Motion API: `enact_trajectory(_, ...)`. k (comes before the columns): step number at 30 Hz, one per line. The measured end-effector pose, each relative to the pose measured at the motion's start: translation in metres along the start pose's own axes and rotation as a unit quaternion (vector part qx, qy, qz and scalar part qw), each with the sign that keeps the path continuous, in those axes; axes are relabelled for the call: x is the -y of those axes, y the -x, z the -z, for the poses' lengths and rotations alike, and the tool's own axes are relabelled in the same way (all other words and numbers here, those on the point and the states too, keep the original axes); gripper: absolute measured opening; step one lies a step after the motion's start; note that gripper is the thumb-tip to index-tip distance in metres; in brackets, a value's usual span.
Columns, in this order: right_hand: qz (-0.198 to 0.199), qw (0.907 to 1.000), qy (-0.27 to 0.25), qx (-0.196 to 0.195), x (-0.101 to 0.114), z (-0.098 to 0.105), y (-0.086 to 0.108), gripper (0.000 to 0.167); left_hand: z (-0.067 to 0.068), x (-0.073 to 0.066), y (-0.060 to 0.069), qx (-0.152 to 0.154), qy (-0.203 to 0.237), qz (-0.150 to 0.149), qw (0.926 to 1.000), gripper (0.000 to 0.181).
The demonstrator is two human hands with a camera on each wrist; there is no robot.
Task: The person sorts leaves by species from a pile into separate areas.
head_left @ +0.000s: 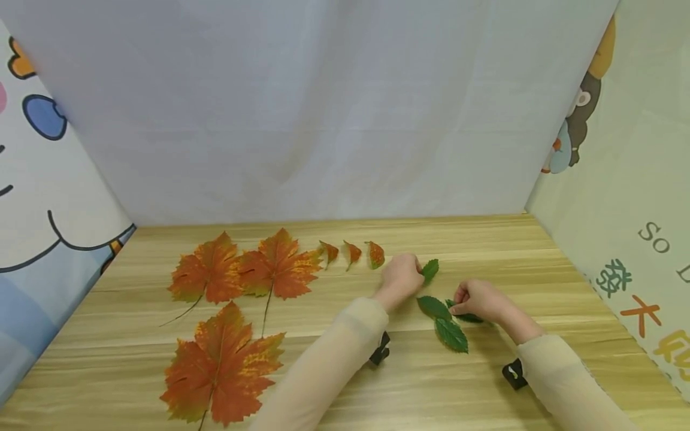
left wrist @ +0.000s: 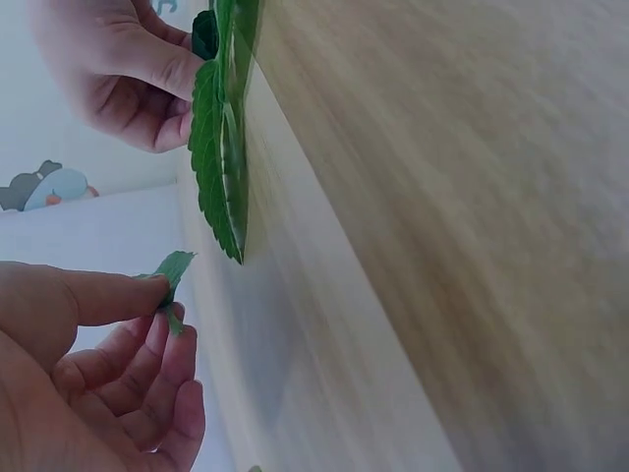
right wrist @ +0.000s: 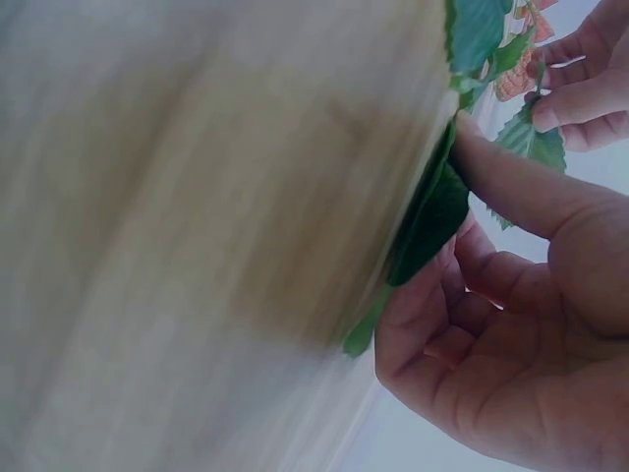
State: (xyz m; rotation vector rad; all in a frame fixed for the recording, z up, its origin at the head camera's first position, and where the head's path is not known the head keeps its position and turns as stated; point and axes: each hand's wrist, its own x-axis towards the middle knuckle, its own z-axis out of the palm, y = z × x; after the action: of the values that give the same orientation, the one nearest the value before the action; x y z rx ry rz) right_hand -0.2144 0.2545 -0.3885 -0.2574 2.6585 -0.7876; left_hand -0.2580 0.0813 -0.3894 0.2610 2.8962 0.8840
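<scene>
My left hand (head_left: 401, 278) pinches a small green leaf (head_left: 430, 271) between thumb and finger. In the left wrist view that leaf (left wrist: 174, 280) is held up off the tabletop. To its right, my right hand (head_left: 482, 299) pinches another green leaf (head_left: 469, 318) low at the table; the right wrist view shows the thumb on this dark leaf (right wrist: 432, 221). Two more green leaves, an upper one (head_left: 433, 307) and a lower one (head_left: 451, 335), lie on the wood just left of my right hand, their ends close together.
Three large orange-red maple-shaped leaves with stems, an upper left one (head_left: 205, 269), one beside it (head_left: 277, 263) and a front one (head_left: 215, 374), lie on the left of the wooden table (head_left: 420, 395). Three small orange leaves (head_left: 375, 254) form a row near the back. A pale curtain (head_left: 334, 120) hangs behind.
</scene>
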Motion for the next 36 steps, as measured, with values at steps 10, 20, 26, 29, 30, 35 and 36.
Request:
enact_trajectory(10, 0.008, 0.9999, -0.012, 0.0, -0.001, -0.001, 0.001, 0.019, 0.008, 0.017, 0.008, -0.007, 0.013, -0.006, 0.9999, 0.006)
enact_trajectory(20, 0.01, 0.9998, -0.019, 0.001, -0.001, -0.001, 0.001, 0.019, 0.017, 0.034, 0.018, -0.016, 0.032, -0.012, 0.9993, 0.005)
enact_trajectory(26, 0.009, 0.9998, -0.018, 0.0, 0.0, -0.001, 0.001, 0.019, 0.026, 0.043, 0.021, -0.024, 0.018, -0.018, 0.9994, 0.005)
enact_trajectory(29, 0.009, 0.9998, -0.017, 0.0, -0.001, -0.002, 0.001, 0.019, 0.03, 0.046, 0.022, -0.026, 0.013, -0.015, 0.9995, 0.007)
enact_trajectory(30, 0.009, 0.9998, -0.017, 0.001, -0.001, -0.002, 0.001, 0.02, 0.031, 0.048, 0.023, -0.025, 0.012, -0.014, 0.9995, 0.007)
enact_trajectory(35, 0.011, 0.9999, -0.014, -0.001, -0.001, -0.002, 0.0, 0.02, 0.036, 0.054, 0.027, -0.029, 0.008, -0.012, 0.9995, 0.007)
enact_trajectory(36, 0.011, 0.9999, -0.012, -0.001, -0.002, -0.002, 0.0, 0.02, 0.037, 0.055, 0.028, -0.031, 0.008, -0.011, 0.9994, 0.007)
